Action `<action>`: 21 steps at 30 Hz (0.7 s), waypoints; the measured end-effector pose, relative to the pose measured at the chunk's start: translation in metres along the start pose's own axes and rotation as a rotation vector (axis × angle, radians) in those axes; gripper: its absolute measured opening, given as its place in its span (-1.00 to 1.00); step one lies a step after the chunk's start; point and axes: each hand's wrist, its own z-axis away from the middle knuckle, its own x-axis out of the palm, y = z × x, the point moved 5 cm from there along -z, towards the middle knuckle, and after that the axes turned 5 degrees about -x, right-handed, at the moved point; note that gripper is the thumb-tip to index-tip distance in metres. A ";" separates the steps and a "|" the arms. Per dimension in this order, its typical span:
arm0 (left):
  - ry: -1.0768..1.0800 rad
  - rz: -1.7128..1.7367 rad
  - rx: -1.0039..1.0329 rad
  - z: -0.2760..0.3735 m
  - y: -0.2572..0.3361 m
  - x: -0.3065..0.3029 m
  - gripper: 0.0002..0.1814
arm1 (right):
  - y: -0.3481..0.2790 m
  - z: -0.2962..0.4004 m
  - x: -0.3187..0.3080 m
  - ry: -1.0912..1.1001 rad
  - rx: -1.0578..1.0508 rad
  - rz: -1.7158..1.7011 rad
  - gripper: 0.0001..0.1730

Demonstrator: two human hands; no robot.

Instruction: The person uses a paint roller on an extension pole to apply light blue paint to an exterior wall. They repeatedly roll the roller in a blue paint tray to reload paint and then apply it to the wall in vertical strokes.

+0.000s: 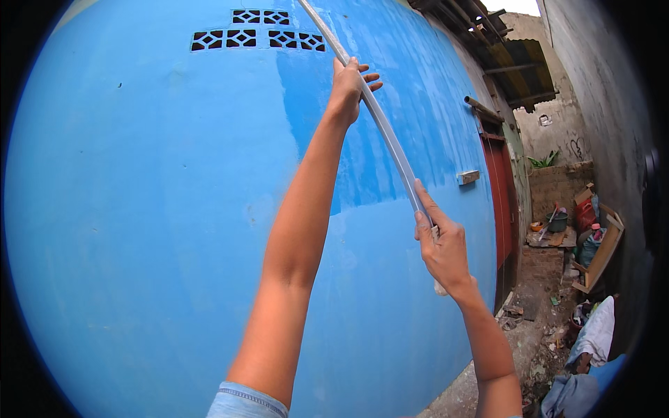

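A long pale metal pole point(389, 133) slants from the top edge down to the right in front of a blue painted wall point(183, 209). My left hand point(351, 86) supports it higher up, thumb along the pole and the other fingers spread past its far side. Lower down, my right hand point(444, 245) grips the pole's lower end, with the index finger stretched along it. The pole's upper end lies out of view. A darker, wet-looking blue area point(313, 104) with streaks covers the upper right of the wall; its left and lower edges are distinct.
Ventilation blocks point(241, 38) pierce the wall near the top. A small block point(468, 177) juts out near a red door point(499, 198). Along the narrow passage at right stand a dark bucket point(557, 221), a wooden frame point(601, 256) and heaped cloths point(593, 334). Corrugated roofing point(522, 73) overhangs.
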 end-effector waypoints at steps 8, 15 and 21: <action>-0.164 -0.110 0.061 -0.007 -0.018 -0.020 -0.29 | 0.004 -0.087 0.018 0.032 -0.153 -0.006 -0.49; -0.130 -0.106 0.072 -0.011 -0.006 -0.023 -0.22 | -0.004 -0.113 0.018 0.004 -0.120 -0.030 -0.49; -0.124 -0.119 0.082 -0.022 -0.009 -0.029 -0.21 | -0.002 -0.126 0.023 0.001 -0.140 -0.022 -0.49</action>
